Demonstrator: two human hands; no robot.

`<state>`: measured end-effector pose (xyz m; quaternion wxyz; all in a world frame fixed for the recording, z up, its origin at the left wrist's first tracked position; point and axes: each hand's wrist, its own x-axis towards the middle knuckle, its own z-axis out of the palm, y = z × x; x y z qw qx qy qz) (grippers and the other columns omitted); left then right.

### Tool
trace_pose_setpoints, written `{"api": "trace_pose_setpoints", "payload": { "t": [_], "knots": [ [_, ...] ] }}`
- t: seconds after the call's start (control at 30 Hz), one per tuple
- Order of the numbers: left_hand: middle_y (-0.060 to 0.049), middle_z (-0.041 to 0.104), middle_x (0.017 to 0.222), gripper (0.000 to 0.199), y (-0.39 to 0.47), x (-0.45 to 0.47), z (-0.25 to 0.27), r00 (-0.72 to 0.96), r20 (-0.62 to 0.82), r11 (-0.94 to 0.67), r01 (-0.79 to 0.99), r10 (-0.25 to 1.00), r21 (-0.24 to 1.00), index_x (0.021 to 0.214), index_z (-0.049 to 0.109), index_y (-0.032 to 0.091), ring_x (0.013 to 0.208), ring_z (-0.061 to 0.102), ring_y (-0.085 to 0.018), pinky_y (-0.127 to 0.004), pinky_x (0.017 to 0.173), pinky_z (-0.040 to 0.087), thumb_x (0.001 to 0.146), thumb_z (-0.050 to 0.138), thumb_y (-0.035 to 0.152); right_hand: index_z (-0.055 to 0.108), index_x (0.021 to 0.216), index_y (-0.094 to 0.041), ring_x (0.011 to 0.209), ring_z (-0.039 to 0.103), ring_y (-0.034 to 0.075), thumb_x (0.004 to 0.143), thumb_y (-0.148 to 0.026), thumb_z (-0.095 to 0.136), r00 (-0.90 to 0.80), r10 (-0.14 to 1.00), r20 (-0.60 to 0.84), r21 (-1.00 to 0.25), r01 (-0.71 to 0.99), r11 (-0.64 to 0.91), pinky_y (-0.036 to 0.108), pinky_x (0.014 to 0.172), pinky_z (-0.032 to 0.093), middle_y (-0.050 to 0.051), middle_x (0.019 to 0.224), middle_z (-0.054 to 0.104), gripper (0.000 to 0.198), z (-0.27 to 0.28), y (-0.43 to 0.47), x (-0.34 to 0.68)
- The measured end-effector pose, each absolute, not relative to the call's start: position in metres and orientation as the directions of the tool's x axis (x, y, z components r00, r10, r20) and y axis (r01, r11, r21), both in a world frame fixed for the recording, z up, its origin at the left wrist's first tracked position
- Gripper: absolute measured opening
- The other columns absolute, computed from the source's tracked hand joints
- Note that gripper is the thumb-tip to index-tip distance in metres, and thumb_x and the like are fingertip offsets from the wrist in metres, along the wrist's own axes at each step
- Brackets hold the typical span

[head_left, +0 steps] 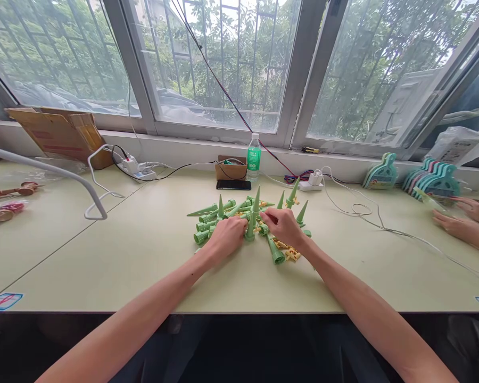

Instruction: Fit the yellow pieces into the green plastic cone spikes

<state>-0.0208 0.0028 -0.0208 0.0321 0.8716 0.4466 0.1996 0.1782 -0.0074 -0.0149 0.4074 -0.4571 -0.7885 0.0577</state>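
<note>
Green plastic cone spikes, some upright, some lying flat, sit heaped mid-tabletop toward its far edge. The left hand rests curled on the pile; the right hand has its fingers pinched on one upright spike.

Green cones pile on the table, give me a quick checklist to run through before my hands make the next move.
1. Left hand on the green cones: ok, it rests on the pile's left side.
2. Right hand on a part: ok, fingertips pinch at a cone near the pile's middle.
3. Firm grip in either hand: cannot tell, fingers hide it.
4. Yellow pieces within reach: ok, beside the right wrist.
5. Phone and bottle apart from pile: ok, behind it.
6. Co-worker's hands clear: ok, far right.
</note>
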Motion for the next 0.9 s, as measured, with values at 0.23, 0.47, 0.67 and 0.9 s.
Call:
{"api": "trace_pose_setpoints", "payload": {
  "t": [0.23,0.47,0.67,0.9],
  "knots": [
    [-0.004,0.051,0.067,0.025,0.0019,-0.0202,-0.0214,0.537,0.305,-0.609,0.758,0.786,0.234,0.055,0.046,0.017,0.049,0.042,-0.012,-0.029,0.050,0.020,0.078,0.046,0.005,0.040,0.059,-0.020,0.051,0.024,0.010,0.096,-0.040,0.042,-0.254,0.769,0.587,-0.454,0.683,0.572,0.025,0.052,0.026,-0.005,0.052,0.032,0.042,-0.0159,-0.0071,0.1783],
    [-0.006,0.054,0.071,0.024,0.0013,-0.0209,-0.0192,0.555,0.274,-0.609,0.774,0.785,0.174,0.056,0.045,0.018,0.054,0.047,-0.016,-0.030,0.052,0.021,0.072,0.044,0.000,0.040,0.058,-0.020,0.051,0.024,0.010,0.096,-0.040,0.042,-0.254,0.770,0.585,-0.448,0.690,0.568,0.025,0.052,0.026,-0.005,0.052,0.032,0.043,-0.0158,-0.0071,0.1779],
    [-0.005,0.050,0.067,0.028,0.0022,-0.0214,-0.0206,0.540,0.305,-0.612,0.753,0.785,0.242,0.052,0.041,0.018,0.052,0.043,-0.014,-0.030,0.051,0.022,0.075,0.043,0.002,0.041,0.058,-0.020,0.051,0.024,0.010,0.096,-0.039,0.042,-0.257,0.772,0.581,-0.455,0.683,0.571,0.025,0.051,0.026,-0.005,0.052,0.032,0.042,-0.0164,-0.0071,0.1784],
    [-0.005,0.051,0.069,0.031,0.0044,-0.0212,-0.0228,0.499,0.358,-0.603,0.740,0.789,0.298,0.053,0.045,0.017,0.054,0.044,-0.014,-0.029,0.053,0.029,0.082,0.041,0.006,0.041,0.058,-0.020,0.050,0.024,0.010,0.096,-0.041,0.042,-0.259,0.771,0.582,-0.455,0.682,0.572,0.025,0.051,0.026,-0.005,0.051,0.032,0.043,-0.0164,-0.0071,0.1781]
  ]
}}
